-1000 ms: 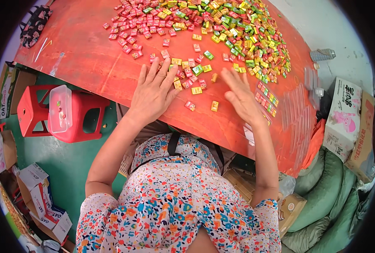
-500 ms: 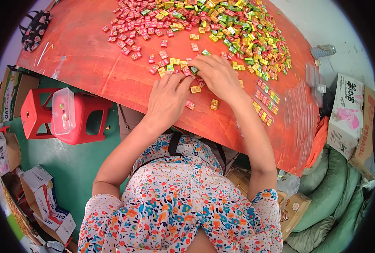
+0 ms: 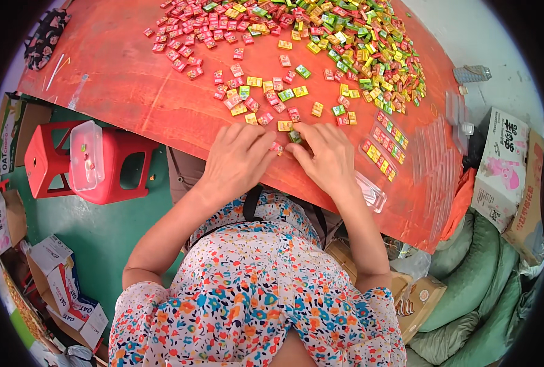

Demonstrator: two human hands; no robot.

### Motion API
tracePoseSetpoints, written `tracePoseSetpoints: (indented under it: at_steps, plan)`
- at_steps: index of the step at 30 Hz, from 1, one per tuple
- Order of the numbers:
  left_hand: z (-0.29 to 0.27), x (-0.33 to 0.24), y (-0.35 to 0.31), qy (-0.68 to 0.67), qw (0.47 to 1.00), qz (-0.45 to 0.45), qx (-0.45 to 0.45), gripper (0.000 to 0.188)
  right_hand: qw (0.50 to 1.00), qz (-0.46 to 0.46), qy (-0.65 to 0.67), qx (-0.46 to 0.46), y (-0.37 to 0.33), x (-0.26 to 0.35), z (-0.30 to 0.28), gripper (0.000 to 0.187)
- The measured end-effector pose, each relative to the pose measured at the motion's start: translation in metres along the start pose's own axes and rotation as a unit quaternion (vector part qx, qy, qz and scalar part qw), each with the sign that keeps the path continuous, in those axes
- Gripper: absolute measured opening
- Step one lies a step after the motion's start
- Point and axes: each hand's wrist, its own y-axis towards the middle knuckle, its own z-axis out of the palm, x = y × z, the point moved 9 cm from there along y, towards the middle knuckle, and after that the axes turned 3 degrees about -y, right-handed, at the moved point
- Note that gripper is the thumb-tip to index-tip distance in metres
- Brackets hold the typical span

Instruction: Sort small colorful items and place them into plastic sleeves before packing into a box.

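Both of my hands are low over the red table (image 3: 119, 73), close together near its front edge. My left hand (image 3: 238, 154) has its fingers bent, with a small red box (image 3: 276, 147) at the fingertips. Opposite it, my right hand (image 3: 326, 156) pinches a small green box (image 3: 294, 136) between thumb and fingers. Just beyond the fingertips lies a small yellow box (image 3: 285, 126). Several loose red, yellow and green boxes are scattered past the hands. Beside my right wrist rests a clear plastic tray (image 3: 370, 191), partly hidden by the forearm.
A large heap of small boxes (image 3: 370, 49) covers the far side. To the right are filled clear trays (image 3: 383, 147) and a row of other clear trays (image 3: 436, 162). Red stools (image 3: 116, 174), one bearing a plastic container (image 3: 87, 156), stand left; cartons (image 3: 501, 165) stand right.
Both hands have drawn back toward the table's front edge, the right one with a green box. Several loose boxes the hands covered now show, and the clear tray by my right wrist has come into view.
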Motion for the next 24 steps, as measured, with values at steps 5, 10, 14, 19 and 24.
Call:
tracePoseSetpoints:
  at_steps: [5,10,14,19,24]
  plan:
    - [0.005,-0.002,0.004,0.007,0.999,-0.030,0.017,0.035,0.999,-0.019,0.007,-0.026,0.013,-0.010,-0.010,0.027]
    - [0.015,0.009,0.028,0.066,0.998,-0.009,-0.015,0.029,0.996,-0.087,0.005,0.025,0.033,-0.017,0.008,0.034]
    - [0.028,0.010,0.032,0.083,0.996,0.001,0.042,0.021,0.993,-0.094,-0.021,0.070,0.030,-0.023,0.017,0.036]
    - [0.024,0.001,0.040,0.085,0.995,-0.003,0.050,0.017,0.995,-0.069,-0.047,0.055,0.014,-0.032,0.007,0.036]
    - [0.027,0.002,0.038,0.087,0.996,-0.015,0.031,0.016,0.999,-0.044,-0.019,0.016,0.002,-0.035,-0.001,0.031]
